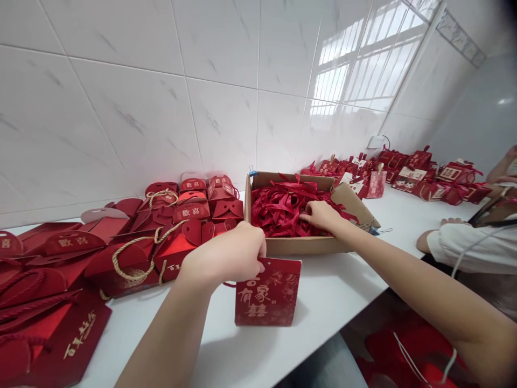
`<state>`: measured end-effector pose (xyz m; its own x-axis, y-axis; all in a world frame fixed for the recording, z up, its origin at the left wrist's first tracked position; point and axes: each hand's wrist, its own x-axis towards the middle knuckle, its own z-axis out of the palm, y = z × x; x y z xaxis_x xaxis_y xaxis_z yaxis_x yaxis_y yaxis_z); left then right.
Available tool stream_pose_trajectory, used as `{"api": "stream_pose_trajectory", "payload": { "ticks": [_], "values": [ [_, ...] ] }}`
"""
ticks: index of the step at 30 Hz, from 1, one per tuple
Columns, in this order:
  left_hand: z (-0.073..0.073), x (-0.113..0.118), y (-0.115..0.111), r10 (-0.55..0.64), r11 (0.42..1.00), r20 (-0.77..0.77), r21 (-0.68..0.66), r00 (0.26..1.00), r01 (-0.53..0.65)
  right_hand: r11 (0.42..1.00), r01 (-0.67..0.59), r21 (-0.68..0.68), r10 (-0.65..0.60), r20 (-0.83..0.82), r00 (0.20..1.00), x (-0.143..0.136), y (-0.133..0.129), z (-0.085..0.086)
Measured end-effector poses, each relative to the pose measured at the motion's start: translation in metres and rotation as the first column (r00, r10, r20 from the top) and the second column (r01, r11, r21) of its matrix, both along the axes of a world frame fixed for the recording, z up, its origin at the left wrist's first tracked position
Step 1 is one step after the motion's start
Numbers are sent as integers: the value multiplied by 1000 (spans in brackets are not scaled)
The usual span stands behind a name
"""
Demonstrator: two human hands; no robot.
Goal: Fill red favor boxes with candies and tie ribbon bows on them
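Note:
My left hand (234, 253) is closed on the top edge of a red gift box (269, 302) with gold Chinese characters, which stands upright on the white table. My right hand (321, 217) reaches into an open cardboard box (291, 246) full of loose dark red ribbons (278, 207). Its thumb and fingers are pinched together on a ribbon there, with the fingertips partly hidden in the pile. Blue binder clips (253, 173) grip the cardboard box's corners.
Many red gift boxes (72, 242), several with rope handles (129, 264), crowd the left side. More decorated boxes (412, 178) line the tiled wall at the back right. Another person's arm (448, 237) rests at the right. Red bags (407, 350) lie below the table's edge.

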<state>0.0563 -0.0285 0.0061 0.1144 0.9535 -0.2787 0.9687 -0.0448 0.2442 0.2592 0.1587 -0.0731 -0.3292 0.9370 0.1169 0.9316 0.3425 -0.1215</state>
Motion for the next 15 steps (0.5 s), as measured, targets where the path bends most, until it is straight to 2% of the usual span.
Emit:
{"api": "stream_pose_trajectory", "payload": {
  "ticks": [9, 15],
  "values": [
    [-2, 0, 4, -6, 999, 50, 53, 999, 3, 1000, -11, -22, 11, 24, 1000, -4, 20, 8],
    [-3, -2, 10, 7, 998, 56, 61, 998, -11, 987, -5, -160, 31, 165, 986, -10, 24, 14]
  ]
}}
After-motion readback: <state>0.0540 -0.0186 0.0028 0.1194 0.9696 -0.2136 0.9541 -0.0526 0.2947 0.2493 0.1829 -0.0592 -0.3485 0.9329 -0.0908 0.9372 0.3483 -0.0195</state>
